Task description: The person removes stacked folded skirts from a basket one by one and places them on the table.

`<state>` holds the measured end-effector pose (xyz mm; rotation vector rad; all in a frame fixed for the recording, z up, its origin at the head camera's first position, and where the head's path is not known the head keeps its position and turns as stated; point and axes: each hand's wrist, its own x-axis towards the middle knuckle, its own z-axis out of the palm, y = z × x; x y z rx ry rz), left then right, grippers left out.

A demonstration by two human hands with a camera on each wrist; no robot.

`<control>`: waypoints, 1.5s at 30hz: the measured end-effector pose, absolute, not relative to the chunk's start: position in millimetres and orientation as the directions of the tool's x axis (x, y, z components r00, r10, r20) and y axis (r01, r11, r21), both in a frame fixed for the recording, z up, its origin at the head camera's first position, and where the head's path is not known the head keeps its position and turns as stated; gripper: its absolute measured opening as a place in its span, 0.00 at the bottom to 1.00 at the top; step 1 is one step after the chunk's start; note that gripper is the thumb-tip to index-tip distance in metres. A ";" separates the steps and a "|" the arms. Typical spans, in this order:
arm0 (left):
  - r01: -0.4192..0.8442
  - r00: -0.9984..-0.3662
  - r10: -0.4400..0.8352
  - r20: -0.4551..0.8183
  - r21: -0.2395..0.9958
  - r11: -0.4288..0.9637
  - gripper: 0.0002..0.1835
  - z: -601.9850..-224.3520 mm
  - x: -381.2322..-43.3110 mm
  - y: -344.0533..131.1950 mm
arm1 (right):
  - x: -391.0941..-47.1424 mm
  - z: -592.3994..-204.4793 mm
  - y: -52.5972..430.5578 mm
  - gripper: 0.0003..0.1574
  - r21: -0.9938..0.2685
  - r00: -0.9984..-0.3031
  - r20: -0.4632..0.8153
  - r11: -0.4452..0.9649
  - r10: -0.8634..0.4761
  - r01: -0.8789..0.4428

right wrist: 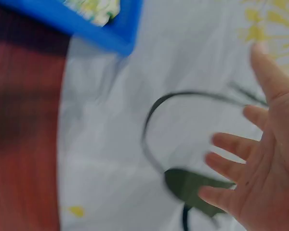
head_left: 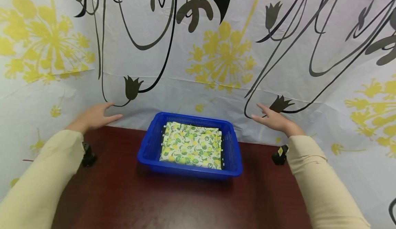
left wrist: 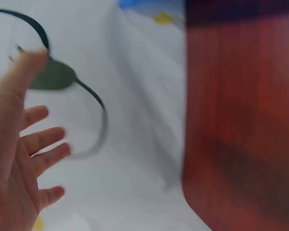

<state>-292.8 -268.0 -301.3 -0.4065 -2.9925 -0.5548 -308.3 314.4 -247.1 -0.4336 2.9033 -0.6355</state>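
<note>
Between the two hands, a blue plastic basket [head_left: 188,172] stands on the dark red table. Folded cloth [head_left: 191,145] with a lemon and leaf print lies in it, with black white-dotted edging showing at its sides. My left hand [head_left: 94,116] is held in the air to the left of the basket, fingers spread and holding nothing. On the other side, my right hand [head_left: 273,119] hovers apart from the basket, its fingers also extended. In the right wrist view a corner of the basket [right wrist: 118,43] shows beyond the right hand [right wrist: 260,159].
Behind the table [head_left: 185,201] hangs a white curtain [head_left: 154,64] printed with yellow and grey flowers. A small black device [head_left: 88,155] is at the left wrist, and another black device [head_left: 279,155] at the right.
</note>
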 end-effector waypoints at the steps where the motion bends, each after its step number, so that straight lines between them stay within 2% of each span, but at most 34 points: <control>1: 0.287 -0.958 0.256 0.133 0.366 0.885 0.39 -296.5 -292.9 -262.1 | -307.8 -242.8 309.2 0.50 -0.438 -0.944 -0.085 0.863 -0.318 -0.252; 4: 0.338 -0.941 0.285 0.183 0.437 0.833 0.31 -284.0 -292.9 -244.9 | -306.9 -231.8 291.1 0.46 -0.435 -0.928 -0.086 0.852 -0.362 -0.291; 8: 0.381 -0.925 0.311 0.220 0.505 0.774 0.26 -271.1 -293.1 -220.8 | -305.2 -220.8 265.9 0.43 -0.425 -0.897 -0.070 0.826 -0.437 -0.370; 14: 0.427 -0.904 0.335 0.266 0.542 0.723 0.22 -263.8 -295.9 -188.0 | -306.1 -216.8 237.5 0.41 -0.452 -0.871 -0.083 0.797 -0.485 -0.401; 19: 0.406 -0.913 0.334 0.233 0.587 0.700 0.22 -267.5 -302.7 -165.2 | -311.1 -223.7 222.0 0.40 -0.501 -0.853 -0.108 0.769 -0.510 -0.396; 30: 0.304 -0.941 0.316 0.123 0.720 0.625 0.22 -302.7 -317.3 -128.1 | -322.8 -264.8 199.3 0.39 -0.553 -0.838 -0.216 0.770 -0.500 -0.317; 38: 0.181 -0.961 0.275 0.002 0.758 0.627 0.22 -327.1 -315.7 -114.4 | -328.1 -305.7 199.4 0.39 -0.679 -0.843 -0.339 0.729 -0.418 -0.089; 45: 0.088 -0.972 0.222 -0.074 0.765 0.638 0.23 -340.7 -315.1 -103.2 | -320.6 -324.0 194.4 0.38 -0.635 -0.844 -0.375 0.769 -0.384 -0.068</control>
